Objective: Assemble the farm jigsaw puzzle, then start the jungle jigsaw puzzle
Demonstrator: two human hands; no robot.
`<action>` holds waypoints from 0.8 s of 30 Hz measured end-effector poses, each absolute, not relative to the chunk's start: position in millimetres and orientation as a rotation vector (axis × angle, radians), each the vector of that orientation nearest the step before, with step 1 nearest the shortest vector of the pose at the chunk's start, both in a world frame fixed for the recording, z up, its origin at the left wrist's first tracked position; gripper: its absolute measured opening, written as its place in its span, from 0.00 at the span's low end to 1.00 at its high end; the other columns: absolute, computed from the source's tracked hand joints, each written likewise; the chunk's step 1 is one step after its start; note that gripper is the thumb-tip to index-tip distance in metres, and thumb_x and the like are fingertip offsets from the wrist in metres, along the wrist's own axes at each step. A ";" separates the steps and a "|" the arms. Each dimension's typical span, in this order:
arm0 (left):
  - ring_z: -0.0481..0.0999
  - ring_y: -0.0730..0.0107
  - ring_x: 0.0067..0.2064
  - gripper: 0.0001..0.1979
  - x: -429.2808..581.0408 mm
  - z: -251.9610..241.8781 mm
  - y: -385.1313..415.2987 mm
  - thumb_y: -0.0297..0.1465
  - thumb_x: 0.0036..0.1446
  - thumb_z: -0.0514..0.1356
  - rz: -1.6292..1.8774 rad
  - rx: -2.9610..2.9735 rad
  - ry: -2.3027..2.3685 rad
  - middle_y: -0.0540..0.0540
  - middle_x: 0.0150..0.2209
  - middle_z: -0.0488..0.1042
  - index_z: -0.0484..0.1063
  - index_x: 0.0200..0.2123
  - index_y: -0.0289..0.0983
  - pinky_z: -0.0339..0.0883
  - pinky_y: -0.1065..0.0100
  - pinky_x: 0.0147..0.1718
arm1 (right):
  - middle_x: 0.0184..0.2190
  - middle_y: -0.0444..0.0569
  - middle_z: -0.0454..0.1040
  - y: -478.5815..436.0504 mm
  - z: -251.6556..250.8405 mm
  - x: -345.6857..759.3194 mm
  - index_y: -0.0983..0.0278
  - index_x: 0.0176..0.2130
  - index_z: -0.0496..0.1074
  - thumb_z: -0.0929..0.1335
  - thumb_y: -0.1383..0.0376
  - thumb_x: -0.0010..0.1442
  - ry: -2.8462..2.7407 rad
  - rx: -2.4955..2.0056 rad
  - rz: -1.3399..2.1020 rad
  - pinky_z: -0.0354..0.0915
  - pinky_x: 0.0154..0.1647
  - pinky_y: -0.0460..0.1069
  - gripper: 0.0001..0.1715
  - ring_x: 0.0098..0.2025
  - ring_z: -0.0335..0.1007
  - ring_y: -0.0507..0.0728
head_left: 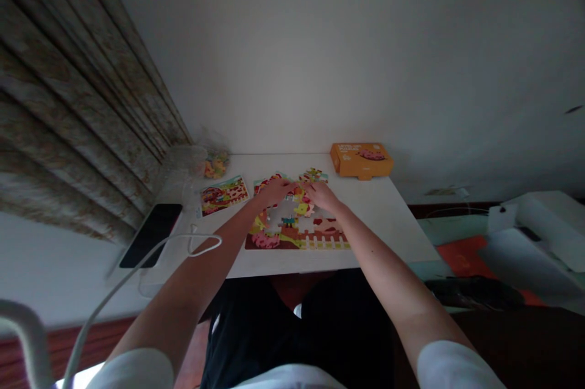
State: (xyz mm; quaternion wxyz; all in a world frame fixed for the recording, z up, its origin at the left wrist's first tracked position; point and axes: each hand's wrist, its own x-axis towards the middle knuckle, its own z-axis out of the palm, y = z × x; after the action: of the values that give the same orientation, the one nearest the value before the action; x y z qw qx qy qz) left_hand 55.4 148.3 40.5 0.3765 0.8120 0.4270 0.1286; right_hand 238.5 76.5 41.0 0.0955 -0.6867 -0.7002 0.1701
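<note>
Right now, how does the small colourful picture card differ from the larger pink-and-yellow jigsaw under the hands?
The picture card is smaller than the jigsaw, sits askew to its left, and looks whole, while the jigsaw has a pale gap centrally. Both lie flat on the white table.

The view was dim and flatly lit, the curtain (68, 102) bent by edge distortion, and the puzzle (292, 233) seemed slightly soft, perhaps blurred.

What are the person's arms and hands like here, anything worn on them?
The left sleeve and right sleeve are short and white. Below them the arms are bare, and the left hand and right hand wear no gloves; no watch or band shows.
</note>
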 end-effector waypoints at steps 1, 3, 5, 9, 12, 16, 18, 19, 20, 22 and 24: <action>0.61 0.71 0.23 0.30 55.8 41.6 151.0 0.56 0.61 0.53 0.345 2.083 1.118 0.52 0.17 0.60 0.65 0.19 0.39 0.51 0.67 0.25 | 0.36 0.54 0.82 78.9 42.0 238.3 0.62 0.42 0.81 0.50 0.52 0.77 -2.052 -2.040 0.485 0.64 0.40 0.48 0.37 0.39 0.78 0.58; 0.63 0.69 0.24 0.29 56.1 42.1 157.0 0.54 0.62 0.54 0.361 2.124 1.170 0.51 0.18 0.62 0.67 0.19 0.39 0.52 0.67 0.25 | 0.38 0.55 0.82 84.7 42.5 239.2 0.62 0.42 0.81 0.52 0.51 0.76 -2.010 -2.091 0.421 0.64 0.41 0.48 0.35 0.41 0.78 0.59; 0.66 0.67 0.26 0.27 55.0 41.2 163.9 0.52 0.63 0.55 0.357 2.173 1.216 0.49 0.19 0.65 0.69 0.21 0.39 0.55 0.67 0.27 | 0.40 0.57 0.82 91.9 41.5 241.8 0.62 0.43 0.81 0.53 0.50 0.76 -1.963 -2.159 0.369 0.64 0.41 0.49 0.35 0.43 0.79 0.60; 0.73 0.62 0.32 0.26 48.2 37.6 175.0 0.48 0.67 0.51 0.294 2.222 1.330 0.45 0.24 0.73 0.76 0.28 0.38 0.61 0.66 0.32 | 0.37 0.56 0.83 105.8 37.7 249.1 0.63 0.40 0.82 0.50 0.51 0.76 -1.833 -2.205 0.451 0.64 0.38 0.47 0.39 0.40 0.79 0.59; 0.76 0.58 0.41 0.24 44.3 34.6 174.3 0.45 0.69 0.49 0.274 2.308 1.460 0.40 0.34 0.78 0.79 0.35 0.37 0.64 0.64 0.41 | 0.34 0.55 0.82 111.6 34.7 250.6 0.64 0.35 0.81 0.50 0.51 0.76 -1.761 -2.183 0.511 0.62 0.35 0.47 0.40 0.37 0.78 0.58; 0.72 0.52 0.55 0.18 49.8 31.1 159.2 0.43 0.67 0.55 0.560 2.458 1.420 0.35 0.51 0.76 0.79 0.44 0.37 0.61 0.56 0.55 | 0.32 0.55 0.82 114.5 34.0 246.1 0.64 0.31 0.80 0.51 0.50 0.76 -1.673 -2.164 0.503 0.62 0.34 0.47 0.40 0.36 0.78 0.58; 0.73 0.54 0.53 0.18 56.1 29.9 148.7 0.44 0.66 0.57 0.612 2.360 1.251 0.38 0.50 0.77 0.78 0.46 0.38 0.63 0.58 0.54 | 0.31 0.55 0.82 115.0 35.5 242.8 0.65 0.31 0.80 0.50 0.49 0.75 -1.617 -2.162 0.509 0.62 0.34 0.46 0.42 0.36 0.79 0.58; 0.75 0.57 0.49 0.18 59.2 29.4 143.7 0.44 0.66 0.56 0.589 2.272 1.156 0.39 0.47 0.78 0.79 0.45 0.38 0.65 0.60 0.50 | 0.31 0.55 0.82 115.0 36.5 241.3 0.65 0.31 0.80 0.49 0.49 0.75 -1.596 -2.159 0.510 0.62 0.35 0.46 0.43 0.35 0.79 0.58; 0.76 0.60 0.44 0.19 61.9 28.9 139.0 0.45 0.66 0.55 0.554 2.179 1.073 0.42 0.42 0.79 0.79 0.42 0.37 0.67 0.62 0.46 | 0.31 0.55 0.82 114.8 37.5 240.0 0.65 0.31 0.80 0.49 0.48 0.75 -1.585 -2.155 0.510 0.62 0.35 0.46 0.44 0.35 0.79 0.58; 0.73 0.65 0.35 0.23 65.0 27.9 131.4 0.48 0.66 0.54 0.498 2.022 0.969 0.46 0.33 0.77 0.78 0.36 0.36 0.66 0.66 0.37 | 0.32 0.56 0.82 113.6 39.4 238.3 0.65 0.32 0.80 0.48 0.48 0.76 -1.595 -2.150 0.498 0.63 0.36 0.46 0.45 0.36 0.79 0.58; 0.69 0.68 0.30 0.25 65.1 26.9 127.3 0.51 0.64 0.54 0.464 1.937 0.935 0.49 0.26 0.72 0.75 0.30 0.36 0.62 0.68 0.31 | 0.35 0.57 0.82 112.0 40.6 238.2 0.65 0.33 0.80 0.48 0.48 0.76 -1.625 -2.162 0.442 0.63 0.39 0.47 0.44 0.40 0.79 0.59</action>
State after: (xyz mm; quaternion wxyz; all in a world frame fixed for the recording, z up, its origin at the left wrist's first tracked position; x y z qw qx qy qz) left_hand 65.1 127.3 26.9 0.4535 0.7845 0.3789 0.1879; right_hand 238.2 112.0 40.6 0.1993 -0.7730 -0.5811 0.1581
